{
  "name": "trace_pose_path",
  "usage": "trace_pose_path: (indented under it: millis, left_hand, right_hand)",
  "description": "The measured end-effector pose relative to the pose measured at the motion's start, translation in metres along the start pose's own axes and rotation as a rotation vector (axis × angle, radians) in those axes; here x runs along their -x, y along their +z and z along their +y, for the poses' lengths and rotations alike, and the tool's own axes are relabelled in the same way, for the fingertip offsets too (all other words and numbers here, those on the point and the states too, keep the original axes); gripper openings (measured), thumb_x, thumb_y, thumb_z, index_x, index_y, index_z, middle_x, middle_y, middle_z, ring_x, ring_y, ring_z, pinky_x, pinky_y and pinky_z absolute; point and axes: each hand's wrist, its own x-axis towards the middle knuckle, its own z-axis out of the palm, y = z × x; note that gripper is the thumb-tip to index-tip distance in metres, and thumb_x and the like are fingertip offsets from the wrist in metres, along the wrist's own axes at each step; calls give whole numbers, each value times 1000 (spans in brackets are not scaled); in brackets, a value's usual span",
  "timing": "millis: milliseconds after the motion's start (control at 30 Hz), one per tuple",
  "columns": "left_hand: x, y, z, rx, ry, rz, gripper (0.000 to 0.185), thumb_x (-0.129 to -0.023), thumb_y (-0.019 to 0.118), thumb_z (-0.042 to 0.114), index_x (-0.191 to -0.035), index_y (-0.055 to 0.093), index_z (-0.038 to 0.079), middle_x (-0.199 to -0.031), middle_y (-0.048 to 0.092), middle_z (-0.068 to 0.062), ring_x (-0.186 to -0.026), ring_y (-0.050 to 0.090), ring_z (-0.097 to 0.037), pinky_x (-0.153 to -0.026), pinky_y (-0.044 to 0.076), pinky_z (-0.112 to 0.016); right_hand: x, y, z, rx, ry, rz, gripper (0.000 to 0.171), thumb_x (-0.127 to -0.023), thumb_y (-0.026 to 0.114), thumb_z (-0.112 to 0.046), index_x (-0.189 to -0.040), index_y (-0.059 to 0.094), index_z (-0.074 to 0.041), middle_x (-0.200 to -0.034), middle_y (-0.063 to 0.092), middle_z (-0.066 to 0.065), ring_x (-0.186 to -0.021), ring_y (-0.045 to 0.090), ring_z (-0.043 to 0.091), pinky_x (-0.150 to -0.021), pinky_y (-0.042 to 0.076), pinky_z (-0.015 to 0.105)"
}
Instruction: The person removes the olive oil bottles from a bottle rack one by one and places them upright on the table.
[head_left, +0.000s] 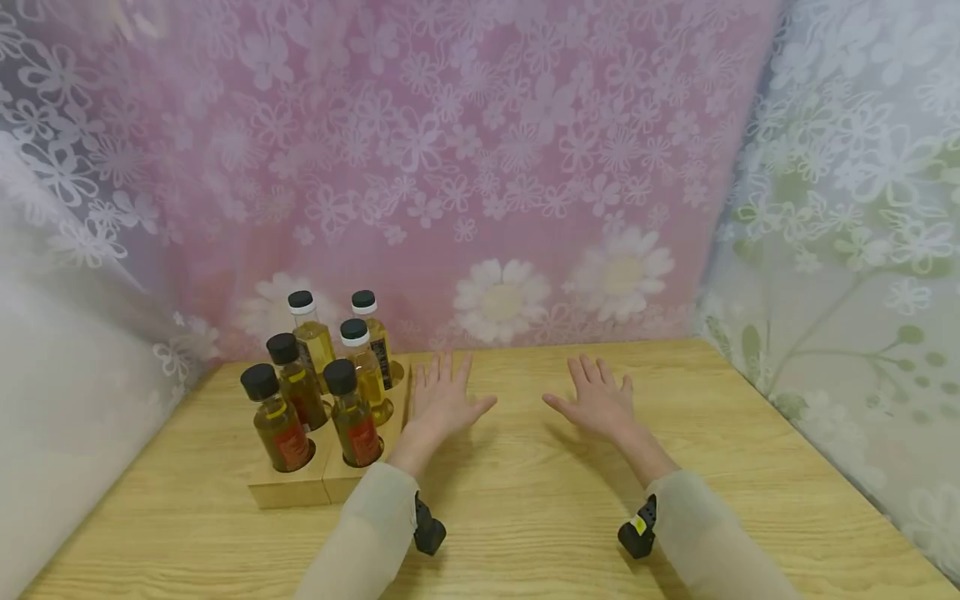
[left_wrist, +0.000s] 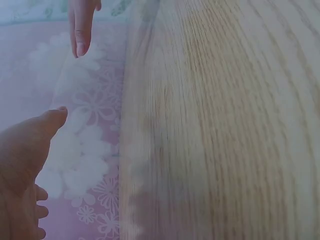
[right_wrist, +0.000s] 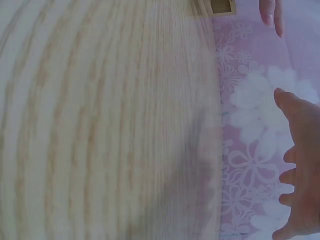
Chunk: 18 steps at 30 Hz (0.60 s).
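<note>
My left hand (head_left: pixel 442 407) is held palm down with fingers spread, just right of a wooden bottle rack (head_left: pixel 292 493). Nothing is in its grasp. Level with it on the right, my right hand (head_left: pixel 600 408) also hovers with straight, spread fingers and holds nothing. A gap of wood tabletop shows between the two thumbs. Several oil bottles stand in the rack's round holes. In front are dark-capped bottles with red labels, such as the front left one (head_left: pixel 291 442); farther back, paler yellow bottles (head_left: pixel 315 340) have dark caps over white collars.
The light wood table (head_left: pixel 525 517) runs back to a pink flowered curtain (head_left: pixel 495 167). A pale curtain with green leaves (head_left: pixel 862 250) hangs along the right side, and whitish cloth (head_left: pixel 75 350) along the left. Each wrist wears a small black camera (head_left: pixel 429 529).
</note>
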Motion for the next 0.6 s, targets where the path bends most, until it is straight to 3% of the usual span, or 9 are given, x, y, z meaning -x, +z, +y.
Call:
trace_pose_path:
  millis: [300, 600]
  left_hand:
    - [13, -11, 5, 71, 76, 44, 85, -84, 54, 60, -151, 17, 21, -153, 14, -13, -140, 10, -32, -111, 5, -51]
    - [32, -25, 2, 172, 113, 139, 96, -79, 65, 56, -146, 24, 0, -148, 28, -17, -137, 23, -31, -111, 14, -46]
  right_hand:
    - [7, -10, -6, -39, -61, -10, 90, -86, 47, -62, -146, 23, 1, -148, 21, 25, -134, 17, 45, -98, 13, 71]
    - [10, -11, -14, -204, -155, -52, 86, -85, 61, -47, -142, 27, 7, -145, 26, 28, -131, 25, 46, -101, 25, 61]
